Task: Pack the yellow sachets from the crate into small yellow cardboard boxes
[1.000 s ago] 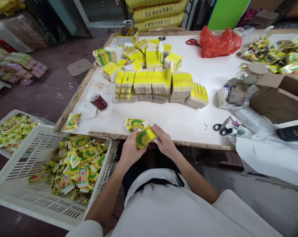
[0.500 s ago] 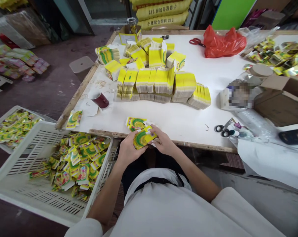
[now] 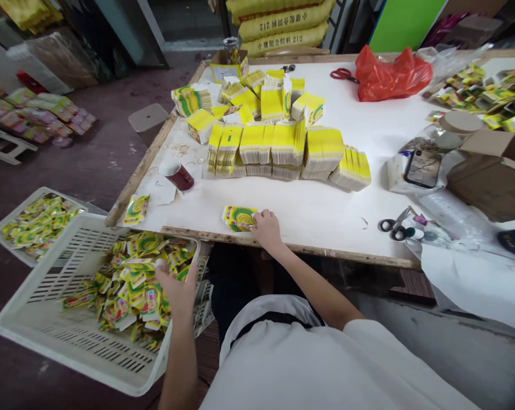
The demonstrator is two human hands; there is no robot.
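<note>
My left hand (image 3: 177, 287) is above the right side of a white plastic basket (image 3: 16, 310), its thumb and fingers apart with nothing between them. Beneath it lies a heap of small yellow-and-green printed boxes (image 3: 131, 276). On the table near its front edge, my right hand (image 3: 267, 229) has its fingers closed on the right end of a flat yellow box (image 3: 239, 218) with a green swirl. The fingertips partly cover that end.
Stacks of yellow cards (image 3: 287, 142) stand mid-table. A dark red cup (image 3: 181, 177) is at left; scissors (image 3: 396, 224), a phone (image 3: 422, 168) and a cardboard box (image 3: 483, 176) are at right. A red bag (image 3: 389, 74) lies behind. A second basket (image 3: 13, 242) sits on the floor.
The yellow box that both hands held is no longer in them. My left hand has moved left and down over the basket. My right hand has shifted onto the box lying on the table.
</note>
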